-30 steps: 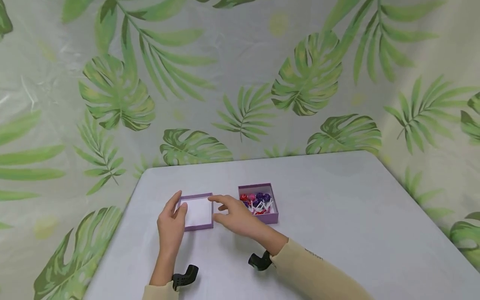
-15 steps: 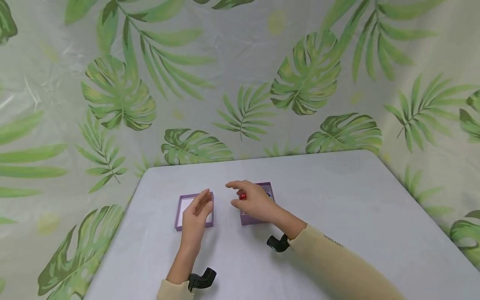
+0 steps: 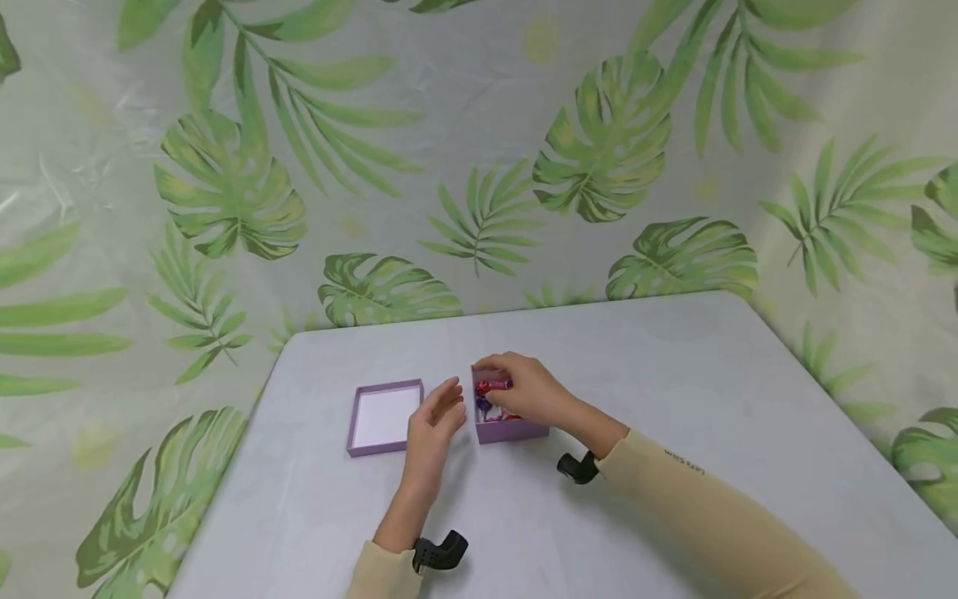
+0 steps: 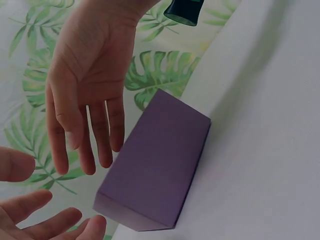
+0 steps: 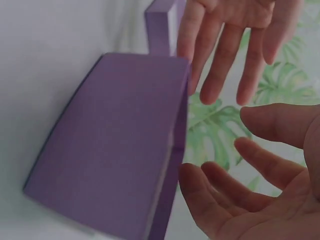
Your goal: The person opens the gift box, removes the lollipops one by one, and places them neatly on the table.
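Note:
A purple box point(image 3: 512, 431) holds several lollipops point(image 3: 484, 386) with red and dark purple wrappers and white sticks. My right hand point(image 3: 533, 391) is over the box's right part, fingers bent loosely and thumb apart, hiding some of the candy. In the right wrist view the right hand point(image 5: 270, 195) has nothing between its fingers and thumb, fingertips close to the box rim. My left hand point(image 3: 434, 433) hovers just left of the box, its fingers relaxed and holding nothing. The left wrist view shows the purple box point(image 4: 155, 160) beside the left hand's fingers point(image 4: 55, 222).
A shallow purple lid point(image 3: 377, 450) with a white inside lies left of the box, partly behind the left hand. Both rest on a white table point(image 3: 659, 374). A leaf-patterned curtain point(image 3: 479, 166) hangs behind the table's far edge. Each wrist wears a black camera point(image 3: 441, 551).
Both hands have moved right, the left hand away from the lid toward the box. The right hand has gone from beside the lid to over the lollipops. Lid and box stay put.

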### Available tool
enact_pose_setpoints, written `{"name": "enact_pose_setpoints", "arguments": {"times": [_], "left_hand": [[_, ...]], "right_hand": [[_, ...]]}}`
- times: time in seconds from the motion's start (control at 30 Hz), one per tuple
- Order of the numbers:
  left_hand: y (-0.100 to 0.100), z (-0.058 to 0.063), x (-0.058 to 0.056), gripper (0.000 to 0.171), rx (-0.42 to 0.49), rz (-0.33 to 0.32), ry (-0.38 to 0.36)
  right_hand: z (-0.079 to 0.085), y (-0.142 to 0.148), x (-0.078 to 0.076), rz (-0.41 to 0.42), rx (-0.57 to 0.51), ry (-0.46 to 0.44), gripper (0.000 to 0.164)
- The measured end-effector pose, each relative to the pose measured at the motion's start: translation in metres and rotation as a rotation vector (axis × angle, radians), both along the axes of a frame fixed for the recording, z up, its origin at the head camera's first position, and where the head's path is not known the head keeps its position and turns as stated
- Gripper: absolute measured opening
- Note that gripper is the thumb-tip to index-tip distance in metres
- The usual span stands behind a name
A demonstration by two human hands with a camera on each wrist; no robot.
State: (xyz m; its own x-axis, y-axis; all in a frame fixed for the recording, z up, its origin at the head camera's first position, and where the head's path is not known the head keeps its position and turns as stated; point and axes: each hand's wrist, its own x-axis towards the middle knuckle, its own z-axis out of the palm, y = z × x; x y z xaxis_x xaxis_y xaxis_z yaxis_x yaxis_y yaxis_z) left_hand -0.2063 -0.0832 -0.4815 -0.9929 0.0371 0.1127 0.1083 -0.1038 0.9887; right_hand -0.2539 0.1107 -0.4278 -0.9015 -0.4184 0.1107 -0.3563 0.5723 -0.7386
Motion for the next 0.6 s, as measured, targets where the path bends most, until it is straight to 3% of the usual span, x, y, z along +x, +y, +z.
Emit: {"name": "enact_pose_setpoints", "arguments": {"times": [0.33, 0.6], "left_hand": [[0.012, -0.016, -0.007, 0.046, -0.055, 0.005, -0.066], [0.013, -0.030, -0.009, 0.050, -0.035, -0.037, -0.095]], "right_hand": [[-0.011, 0.012, -0.015, 0.151, 0.042, -0.007, 0.046], [-0.017, 0.018, -0.024, 0.165, 0.095, -0.003, 0.051]]}}
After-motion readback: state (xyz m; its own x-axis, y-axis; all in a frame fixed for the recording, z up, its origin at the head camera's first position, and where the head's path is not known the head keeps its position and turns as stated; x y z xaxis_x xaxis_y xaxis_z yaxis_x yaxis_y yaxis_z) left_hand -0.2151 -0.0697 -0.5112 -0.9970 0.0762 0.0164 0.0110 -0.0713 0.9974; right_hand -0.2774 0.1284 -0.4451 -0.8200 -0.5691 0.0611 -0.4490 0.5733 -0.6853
